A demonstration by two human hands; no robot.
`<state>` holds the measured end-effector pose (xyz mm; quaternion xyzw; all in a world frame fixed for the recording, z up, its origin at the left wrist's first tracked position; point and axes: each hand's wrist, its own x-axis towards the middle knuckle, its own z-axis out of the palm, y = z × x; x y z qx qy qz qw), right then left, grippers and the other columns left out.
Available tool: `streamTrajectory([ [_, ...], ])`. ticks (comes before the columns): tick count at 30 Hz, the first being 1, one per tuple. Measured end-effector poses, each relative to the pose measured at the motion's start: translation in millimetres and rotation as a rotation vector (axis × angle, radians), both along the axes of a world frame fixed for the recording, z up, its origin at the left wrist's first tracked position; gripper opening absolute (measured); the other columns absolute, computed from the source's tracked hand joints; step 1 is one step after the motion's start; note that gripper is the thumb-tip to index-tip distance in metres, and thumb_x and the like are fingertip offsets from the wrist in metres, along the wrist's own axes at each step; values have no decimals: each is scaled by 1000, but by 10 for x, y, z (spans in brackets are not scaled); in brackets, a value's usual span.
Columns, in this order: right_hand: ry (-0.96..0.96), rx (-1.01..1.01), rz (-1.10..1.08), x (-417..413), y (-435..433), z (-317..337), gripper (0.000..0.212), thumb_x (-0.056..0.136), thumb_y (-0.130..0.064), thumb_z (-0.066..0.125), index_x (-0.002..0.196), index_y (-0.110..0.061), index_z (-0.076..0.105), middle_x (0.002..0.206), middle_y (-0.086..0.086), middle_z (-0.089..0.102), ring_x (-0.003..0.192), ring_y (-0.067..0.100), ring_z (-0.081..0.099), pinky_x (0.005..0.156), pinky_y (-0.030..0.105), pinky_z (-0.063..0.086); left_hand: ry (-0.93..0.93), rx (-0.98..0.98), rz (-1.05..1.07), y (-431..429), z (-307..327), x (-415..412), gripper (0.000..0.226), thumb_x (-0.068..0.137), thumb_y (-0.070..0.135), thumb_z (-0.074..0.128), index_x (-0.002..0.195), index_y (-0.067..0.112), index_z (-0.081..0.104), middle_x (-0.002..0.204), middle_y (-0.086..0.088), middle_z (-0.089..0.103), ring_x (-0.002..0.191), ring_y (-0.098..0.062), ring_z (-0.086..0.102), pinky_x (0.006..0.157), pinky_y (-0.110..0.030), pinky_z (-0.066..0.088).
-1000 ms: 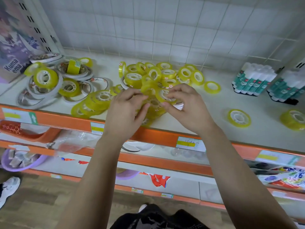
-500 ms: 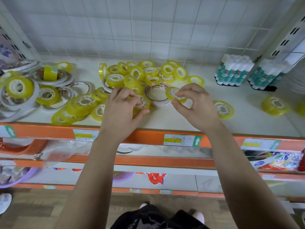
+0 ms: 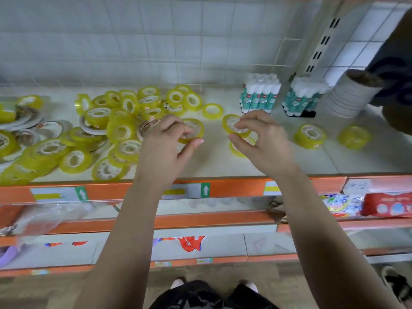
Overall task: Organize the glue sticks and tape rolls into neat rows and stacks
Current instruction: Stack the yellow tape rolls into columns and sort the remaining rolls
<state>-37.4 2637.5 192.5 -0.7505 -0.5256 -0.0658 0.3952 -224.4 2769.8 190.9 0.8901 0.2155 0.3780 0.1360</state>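
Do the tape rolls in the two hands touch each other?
Apart. In the head view the left hand holds the left tape roll, the right hand holds the right tape roll, and bare shelf shows between them.

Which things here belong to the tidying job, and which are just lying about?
Job: left hand gripping a tape roll; right hand pinching a second roll; heap of tape rolls; left glue stick pack; right glue stick pack.
Lying about: white stacked dishes; red packet below; price labels.

Bright, even light; soft motion blur throughout; wide-angle bending at edges.
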Motion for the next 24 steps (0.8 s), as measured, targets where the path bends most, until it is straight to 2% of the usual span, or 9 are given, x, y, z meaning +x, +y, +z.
streamTrajectory([
  [2, -4, -2, -26, 190, -200, 26, 29, 82, -33, 69, 97, -8, 74, 105, 5, 63, 98, 25, 62, 81, 18, 41, 0, 3, -36, -129, 5, 214, 29, 87, 34, 69, 91, 5, 70, 94, -7, 61, 81, -21, 61, 76, -22, 42],
  [5, -22, 5, -80, 511, -534, 38, 27, 82, -31, 70, 95, -8, 74, 106, 4, 63, 95, 21, 62, 82, 18, 42, -1, -34, -114, -363, -1, 568, 31, 87, 36, 65, 91, 4, 69, 94, -6, 59, 83, -21, 60, 78, -29, 47],
  [8, -19, 27, -134, 845, -846, 27, 26, 80, -30, 70, 94, -8, 74, 105, 6, 64, 92, 21, 63, 82, 29, 49, 6, -57, -148, -611, -19, 924, 34, 87, 39, 63, 90, 6, 69, 95, -6, 59, 84, -23, 60, 78, -36, 50],
  [10, -31, 36, -162, 1044, -1031, 17, 26, 79, -28, 71, 93, -7, 75, 105, 7, 65, 93, 20, 63, 84, 26, 47, 7, -56, -165, -766, -36, 1133, 33, 87, 39, 63, 90, 6, 69, 95, -6, 59, 85, -24, 60, 78, -36, 49],
  [12, -36, 40, -172, 1223, -1203, 8, 25, 78, -25, 72, 94, -7, 75, 105, 7, 64, 93, 19, 63, 85, 17, 43, 9, -53, -176, -911, -58, 1316, 33, 87, 38, 63, 91, 6, 69, 95, -6, 58, 86, -23, 60, 79, -34, 48],
  [14, -32, 25, -170, 1359, -1344, -4, 25, 79, -25, 73, 97, -7, 75, 105, 5, 63, 94, 17, 61, 85, 14, 41, 12, -53, -172, -1038, -82, 1467, 33, 87, 39, 63, 92, 7, 69, 96, -5, 58, 86, -22, 60, 79, -33, 49],
  [18, -24, 3, -138, 1522, -1465, -57, 24, 80, -23, 75, 100, -9, 75, 106, 4, 61, 97, 16, 60, 85, 26, 47, -13, -55, -152, -1199, -122, 1660, 32, 87, 37, 63, 91, 6, 69, 95, -6, 58, 83, -22, 61, 76, -37, 51],
  [24, -16, -5, -8, 1601, -1361, -103, 25, 82, -22, 72, 100, -5, 74, 104, 7, 61, 94, 19, 61, 84, 29, 48, -2, -45, -97, -1235, -174, 1748, 34, 88, 37, 62, 92, 4, 69, 97, -8, 58, 85, -25, 60, 78, -40, 53],
])
